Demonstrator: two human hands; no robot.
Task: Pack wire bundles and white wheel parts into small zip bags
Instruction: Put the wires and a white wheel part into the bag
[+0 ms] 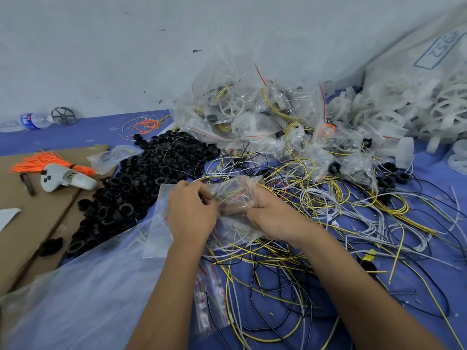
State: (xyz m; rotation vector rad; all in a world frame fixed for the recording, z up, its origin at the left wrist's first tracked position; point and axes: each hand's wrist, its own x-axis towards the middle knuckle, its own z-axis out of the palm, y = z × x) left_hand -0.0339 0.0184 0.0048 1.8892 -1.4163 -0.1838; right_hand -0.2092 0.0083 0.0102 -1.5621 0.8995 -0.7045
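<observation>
Both hands work one small clear zip bag [233, 198] at centre, over the blue tabletop [278, 279]. Left hand [192, 210] pinches the bag's left edge; right hand [270, 215] grips its right side, fingers curled round plastic. Yellow and orange wire bundle [233, 195] sits between the two grips, probably partly inside, long axis left-right. White spoked plastic wheel parts [404, 109] lie far right, nearer the right hand.

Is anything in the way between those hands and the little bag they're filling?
Nothing visible. The left hand and right hand both already grip the clear zip bag, with wires partly inside it. The black rings lie off to the left.
</observation>
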